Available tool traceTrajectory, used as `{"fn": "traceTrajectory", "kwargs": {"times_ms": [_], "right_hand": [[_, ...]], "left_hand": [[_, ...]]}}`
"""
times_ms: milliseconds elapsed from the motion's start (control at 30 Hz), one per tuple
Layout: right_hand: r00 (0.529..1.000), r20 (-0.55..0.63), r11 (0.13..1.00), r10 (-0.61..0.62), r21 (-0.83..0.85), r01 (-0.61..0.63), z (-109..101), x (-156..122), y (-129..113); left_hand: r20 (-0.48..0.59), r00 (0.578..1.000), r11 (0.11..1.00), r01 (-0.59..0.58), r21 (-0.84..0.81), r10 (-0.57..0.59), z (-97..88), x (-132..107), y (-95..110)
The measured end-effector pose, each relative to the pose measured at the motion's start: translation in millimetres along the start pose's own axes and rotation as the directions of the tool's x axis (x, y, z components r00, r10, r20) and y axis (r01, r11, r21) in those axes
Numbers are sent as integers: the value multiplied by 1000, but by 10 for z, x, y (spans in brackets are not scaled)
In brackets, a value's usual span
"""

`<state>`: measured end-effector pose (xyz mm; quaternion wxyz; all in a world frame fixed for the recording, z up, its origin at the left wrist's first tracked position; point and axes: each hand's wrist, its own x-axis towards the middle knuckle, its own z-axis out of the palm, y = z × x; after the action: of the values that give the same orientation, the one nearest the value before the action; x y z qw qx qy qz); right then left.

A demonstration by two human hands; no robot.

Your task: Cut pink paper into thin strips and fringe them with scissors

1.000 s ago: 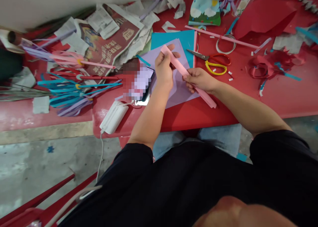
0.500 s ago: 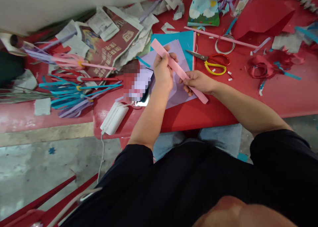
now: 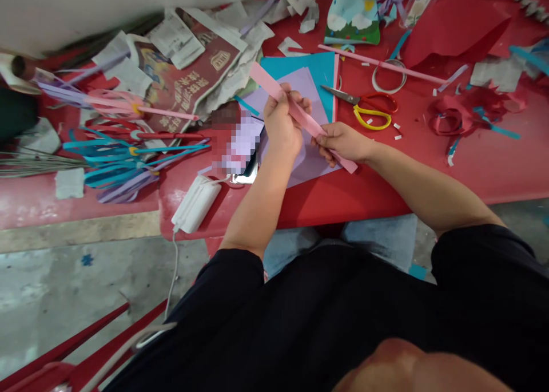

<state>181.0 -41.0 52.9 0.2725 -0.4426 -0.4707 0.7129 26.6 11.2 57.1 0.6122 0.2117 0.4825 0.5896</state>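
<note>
A long pink paper strip (image 3: 305,118) runs slantwise between my hands, above the purple paper (image 3: 312,91). My left hand (image 3: 283,114) grips its upper part, thumb on top and fingers beneath. Lower down, my right hand (image 3: 341,142) pinches the strip, and the end pokes out below the fingers. Under the purple sheet lies teal paper (image 3: 295,63). Scissors with red and yellow handles (image 3: 372,117) rest half open to the right of the sheets. A phone (image 3: 245,146), partly blurred out, lies left of my left wrist.
Teal, pink and purple paper-strip bundles (image 3: 112,160) lie at the left, by crumpled newspaper (image 3: 189,74). A white power bank (image 3: 196,203) with a cable sits near the table's front edge. At the right are a wire coil (image 3: 374,80), red paper (image 3: 458,28) and scraps.
The pink strip has shifted slightly up and left, with more of it past my left hand. Its lower end sticks out a little less below my right hand.
</note>
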Motion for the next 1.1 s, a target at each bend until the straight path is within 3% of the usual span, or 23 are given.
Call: {"fn": "traceTrajectory", "kwargs": {"times_ms": [167,333,500,700,900,967,1100], "right_hand": [[1000,11,998,15,-56,-15,32,-9,-14],[993,113,998,45,-54,-39,5,-33,-31],[987,150,995,51,-89,-38,-27,-37,-9],[985,168,999,41,-24,-38,40,-38,-4],[994,67,995,-81,-47,85,80,-7,42],[993,54,991,-107,-76,111,95,-2,52],[996,40,996,-80,-47,82,140,-20,38]], "left_hand": [[-37,998,997,-59,-43,57,11,9,150],[-10,993,935,-118,-335,121,-40,7,320],[65,997,816,15,-578,28,-94,16,462],[-32,996,923,69,-380,-87,5,-69,342],[130,991,950,72,-304,-34,155,-402,8],[140,990,947,53,-317,-9,152,-431,-12],[61,998,941,35,-337,-15,89,-300,85]]}}
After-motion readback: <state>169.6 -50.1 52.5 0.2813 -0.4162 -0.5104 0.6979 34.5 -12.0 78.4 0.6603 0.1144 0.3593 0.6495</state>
